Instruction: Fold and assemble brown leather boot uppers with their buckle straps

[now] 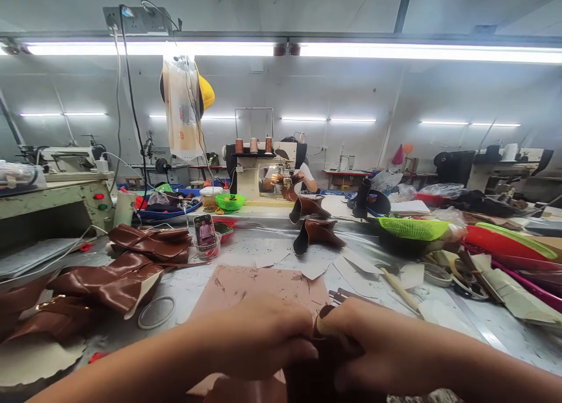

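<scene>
At the bottom centre my left hand point(270, 335) and my right hand point(373, 341) are close together, both closed on the top edge of a dark brown leather boot upper point(314, 362). Its lower part is in shadow and runs out of the frame. Beneath them lies a pinkish-brown board point(232, 286), with part of another brown leather piece point(246, 390) at the lower edge. Just beyond the board stand two folded brown uppers, the nearer upper point(318, 236) and the farther upper point(309, 208). A wooden-handled tool point(400, 290) lies right of my hands.
Brown leather pieces point(149, 245) are heaped on the left, beside a tape roll point(156, 313). A phone point(204, 231) leans in a clear cup. Green basket point(413, 228) and red tray point(504, 242) stand right. Behind, a co-worker's hands point(277, 180) are at a sewing machine point(248, 177).
</scene>
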`<action>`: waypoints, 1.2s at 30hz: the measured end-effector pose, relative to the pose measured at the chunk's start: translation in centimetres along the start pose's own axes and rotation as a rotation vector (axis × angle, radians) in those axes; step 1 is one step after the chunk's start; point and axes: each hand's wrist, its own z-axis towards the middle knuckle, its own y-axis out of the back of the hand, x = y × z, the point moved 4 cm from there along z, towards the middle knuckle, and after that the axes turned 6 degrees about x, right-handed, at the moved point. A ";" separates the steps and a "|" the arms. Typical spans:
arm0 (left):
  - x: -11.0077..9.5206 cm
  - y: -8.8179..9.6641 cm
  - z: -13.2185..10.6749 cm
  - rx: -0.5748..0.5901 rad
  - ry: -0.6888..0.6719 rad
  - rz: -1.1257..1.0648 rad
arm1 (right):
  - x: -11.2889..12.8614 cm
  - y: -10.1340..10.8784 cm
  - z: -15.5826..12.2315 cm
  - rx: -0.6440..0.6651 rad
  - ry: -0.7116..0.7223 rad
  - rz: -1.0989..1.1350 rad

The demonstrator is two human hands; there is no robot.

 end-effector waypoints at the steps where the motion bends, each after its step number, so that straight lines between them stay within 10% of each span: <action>1: 0.3 -0.1 0.1 0.013 0.023 -0.002 | 0.2 0.2 0.0 0.010 0.012 -0.028; 9: 1.4 -0.5 1.9 -0.140 0.107 0.022 | 0.1 0.7 0.8 0.025 0.077 -0.121; 15: 1.1 0.9 0.5 0.022 0.091 -0.201 | -0.7 1.0 0.8 0.066 0.157 0.027; 36: 3.8 -2.8 1.2 -0.612 0.063 -1.006 | -1.0 2.0 1.3 -0.118 0.139 0.036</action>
